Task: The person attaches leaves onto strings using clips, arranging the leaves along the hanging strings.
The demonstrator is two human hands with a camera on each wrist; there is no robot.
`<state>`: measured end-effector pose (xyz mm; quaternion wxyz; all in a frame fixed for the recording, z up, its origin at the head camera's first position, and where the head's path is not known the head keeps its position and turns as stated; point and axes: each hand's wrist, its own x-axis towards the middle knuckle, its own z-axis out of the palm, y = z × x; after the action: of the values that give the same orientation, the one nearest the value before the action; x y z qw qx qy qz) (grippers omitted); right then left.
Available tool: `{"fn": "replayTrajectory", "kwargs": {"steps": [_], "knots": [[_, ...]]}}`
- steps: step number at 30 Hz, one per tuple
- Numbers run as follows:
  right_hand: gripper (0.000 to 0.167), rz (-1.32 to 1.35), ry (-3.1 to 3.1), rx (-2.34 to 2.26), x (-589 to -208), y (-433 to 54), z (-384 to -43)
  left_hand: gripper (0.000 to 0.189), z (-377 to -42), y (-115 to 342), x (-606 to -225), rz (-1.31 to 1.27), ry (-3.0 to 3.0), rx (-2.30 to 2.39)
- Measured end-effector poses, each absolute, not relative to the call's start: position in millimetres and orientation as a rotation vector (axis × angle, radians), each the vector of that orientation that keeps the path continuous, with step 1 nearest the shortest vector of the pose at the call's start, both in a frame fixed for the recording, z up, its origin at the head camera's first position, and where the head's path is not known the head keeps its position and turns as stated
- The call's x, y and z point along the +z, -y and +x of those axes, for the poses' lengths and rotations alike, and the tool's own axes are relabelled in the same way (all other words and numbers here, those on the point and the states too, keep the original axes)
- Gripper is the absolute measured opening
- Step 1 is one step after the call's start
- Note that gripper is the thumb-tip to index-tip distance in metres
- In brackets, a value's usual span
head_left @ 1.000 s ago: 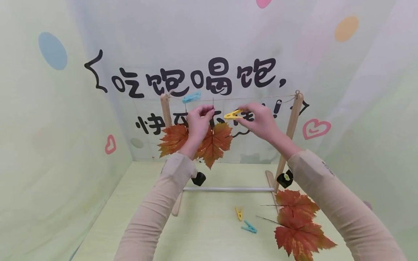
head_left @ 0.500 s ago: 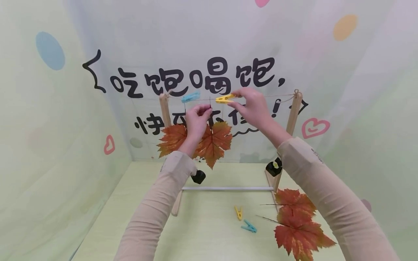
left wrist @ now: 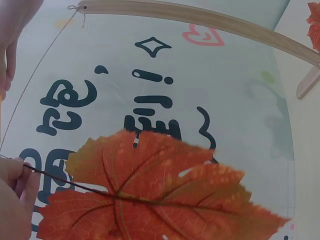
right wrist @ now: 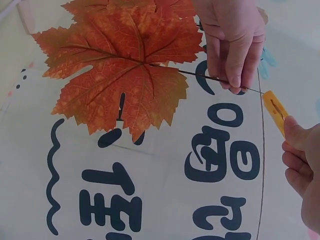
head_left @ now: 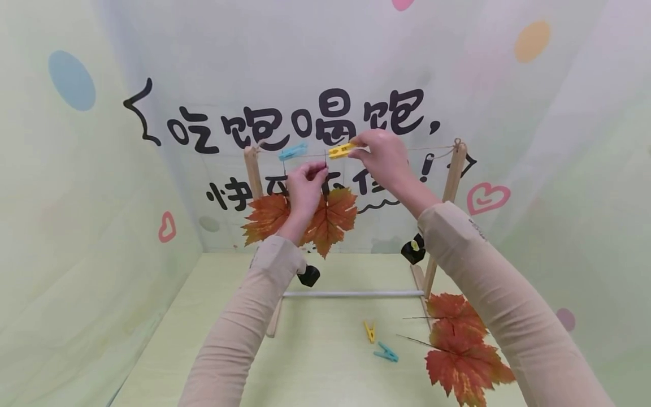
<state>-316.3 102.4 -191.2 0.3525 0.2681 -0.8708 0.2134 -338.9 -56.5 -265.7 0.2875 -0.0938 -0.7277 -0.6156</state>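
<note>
With my left hand [head_left: 305, 183] pinching the leaf stem [right wrist: 220, 81] at the string [head_left: 427, 149], I should bring the yellow peg [head_left: 341, 150] squeezed in my right hand [head_left: 381, 157] squarely over both.

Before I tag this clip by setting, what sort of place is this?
Probably a staged craft booth, not a home: printed fabric backdrop walls, a pale green tabletop, and a small wooden drying rack strung with twine holding orange fabric maple leaves.

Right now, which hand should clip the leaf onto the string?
Probably the right hand. It pinches the yellow clothespin right at the string, beside the stem. The left hand is busy pinching the leaf by its stem, holding it up to the string.
</note>
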Motion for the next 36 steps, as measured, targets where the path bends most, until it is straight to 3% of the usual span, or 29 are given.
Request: {"fn": "replayTrajectory", "kwargs": {"steps": [36], "knots": [[0.021,0.687,2.424,0.572,-187.6,-86.6,-332.5,0.018,-344.1,55.8,-270.0,-0.251,1.903,-1.662]]}}
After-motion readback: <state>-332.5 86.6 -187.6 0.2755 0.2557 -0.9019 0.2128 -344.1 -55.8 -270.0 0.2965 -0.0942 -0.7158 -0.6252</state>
